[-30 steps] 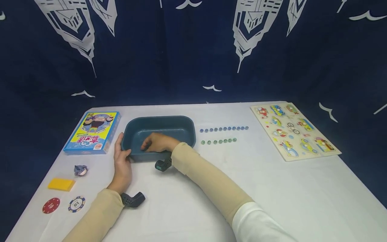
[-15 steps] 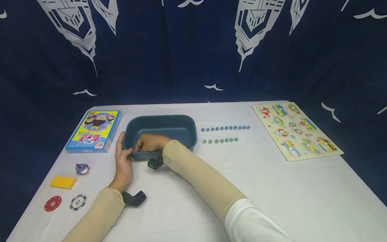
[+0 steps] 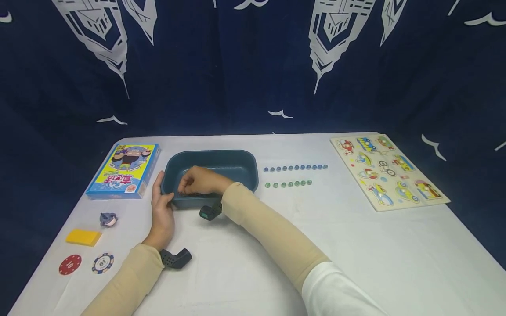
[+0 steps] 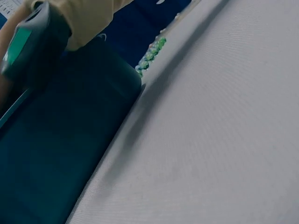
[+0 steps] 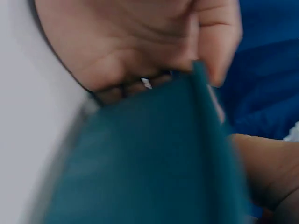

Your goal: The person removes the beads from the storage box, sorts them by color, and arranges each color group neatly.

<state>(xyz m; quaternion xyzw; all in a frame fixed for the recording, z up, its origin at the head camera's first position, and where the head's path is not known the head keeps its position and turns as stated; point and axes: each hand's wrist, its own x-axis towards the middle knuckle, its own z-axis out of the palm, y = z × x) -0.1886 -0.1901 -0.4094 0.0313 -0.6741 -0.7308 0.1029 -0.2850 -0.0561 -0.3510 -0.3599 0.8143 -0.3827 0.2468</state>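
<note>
A dark teal rectangular tub (image 3: 233, 160) stands on the table. My left hand (image 3: 161, 215) holds its near left corner, fingers along the outer left wall and thumb at the front rim. In the right wrist view the left hand (image 5: 140, 42) has its thumb beside the rim of the tub (image 5: 140, 154). My right hand (image 3: 203, 180) is inside the tub at its left part, fingers curled with the tips pointing down. I cannot tell what is between them. Two rows of small glass marbles, blue (image 3: 296, 167) and green (image 3: 290, 184), lie right of the tub.
A blue and yellow boxed game (image 3: 122, 171) lies left of the tub. Nearer are a small shark toy (image 3: 108, 219), a yellow block (image 3: 84, 237), a red chip (image 3: 70, 264) and a white-blue chip (image 3: 103, 263). A wooden puzzle board (image 3: 387, 171) lies at the right.
The right hand first shifted left and lower in the tub, then rose slightly and came back a little to the right. The left hand stays on the tub; the marble rows look the same.
</note>
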